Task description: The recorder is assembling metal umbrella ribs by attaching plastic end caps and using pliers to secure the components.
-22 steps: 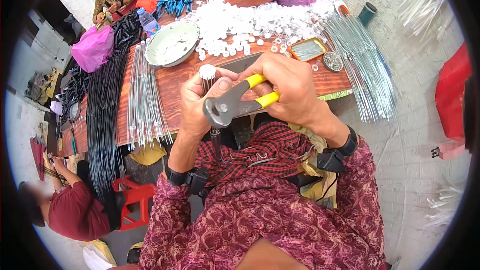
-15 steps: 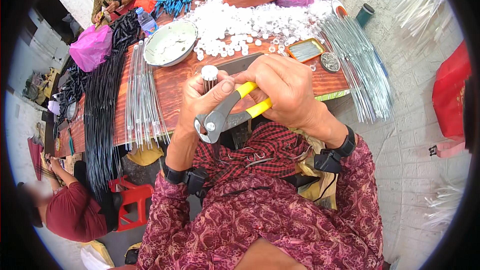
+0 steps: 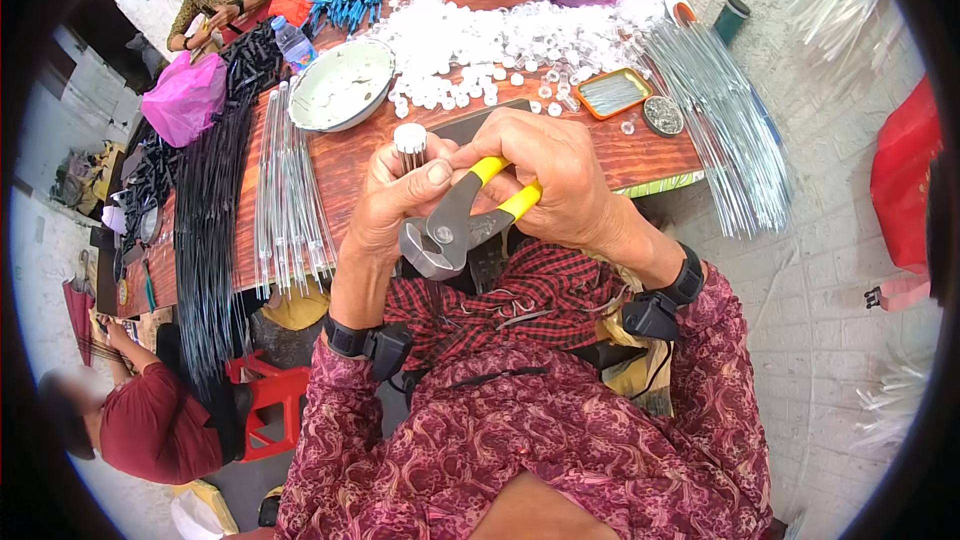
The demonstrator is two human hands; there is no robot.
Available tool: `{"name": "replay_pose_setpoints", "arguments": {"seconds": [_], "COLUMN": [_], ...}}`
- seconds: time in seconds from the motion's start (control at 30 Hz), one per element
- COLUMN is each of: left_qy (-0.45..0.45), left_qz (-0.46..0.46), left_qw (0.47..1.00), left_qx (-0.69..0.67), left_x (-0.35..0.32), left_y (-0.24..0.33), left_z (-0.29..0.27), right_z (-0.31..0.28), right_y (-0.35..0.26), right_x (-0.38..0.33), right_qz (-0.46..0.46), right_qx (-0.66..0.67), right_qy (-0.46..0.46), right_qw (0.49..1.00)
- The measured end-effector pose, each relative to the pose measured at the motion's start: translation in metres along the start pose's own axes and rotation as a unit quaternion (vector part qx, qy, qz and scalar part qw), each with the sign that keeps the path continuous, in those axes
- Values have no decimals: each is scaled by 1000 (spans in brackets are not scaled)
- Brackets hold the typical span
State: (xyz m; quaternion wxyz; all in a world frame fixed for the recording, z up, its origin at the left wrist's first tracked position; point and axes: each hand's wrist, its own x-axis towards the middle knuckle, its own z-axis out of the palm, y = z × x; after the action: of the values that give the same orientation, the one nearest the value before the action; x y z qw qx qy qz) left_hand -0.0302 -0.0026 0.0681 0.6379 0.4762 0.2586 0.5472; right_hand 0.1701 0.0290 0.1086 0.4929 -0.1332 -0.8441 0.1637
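My left hand (image 3: pixel 396 198) grips an upright bundle of thin metal rods topped by a round white plastic cap (image 3: pixel 410 135); the thumb lies across it. My right hand (image 3: pixel 558 162) is closed on the pliers (image 3: pixel 450 225), which have yellow handles and a broad dark jaw pointing down toward my left wrist. The right fingertips are close beside the left fingers, and whether they pinch something small there I cannot make out. The lower part of the rod bundle is mostly hidden behind my left hand and the pliers.
Many clear and white plastic caps (image 3: pixel 500 35) cover the far table. Around them are a white basin (image 3: pixel 345 85), an orange-rimmed tray (image 3: pixel 612 93) of pins, a small round tin (image 3: pixel 663 115) and long metal rods (image 3: pixel 715 130). Dark rods (image 3: pixel 210 210) hang off the left edge. Co-workers sit at left.
The pliers' jaw has turned and moved slightly right, away from my left wrist. The capped bundle has shifted a little left and up. Both hands keep their hold.
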Motion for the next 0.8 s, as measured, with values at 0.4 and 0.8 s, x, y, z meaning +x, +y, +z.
{"name": "replay_pose_setpoints", "arguments": {"seconds": [0.4, 0.8], "left_qy": [-2, 51], "left_qz": [53, 72], "left_qw": [998, 996], "left_qx": [-36, 23], "left_x": [-1, -2], "left_y": [-3, 3], "left_z": [-3, 17], "right_z": [5, 6], "right_y": [1, 0], "right_x": [1, 0], "right_qz": [17, 4], "right_qx": [8, -77], "right_qy": [15, 27], "right_qw": [1000, 997]}}
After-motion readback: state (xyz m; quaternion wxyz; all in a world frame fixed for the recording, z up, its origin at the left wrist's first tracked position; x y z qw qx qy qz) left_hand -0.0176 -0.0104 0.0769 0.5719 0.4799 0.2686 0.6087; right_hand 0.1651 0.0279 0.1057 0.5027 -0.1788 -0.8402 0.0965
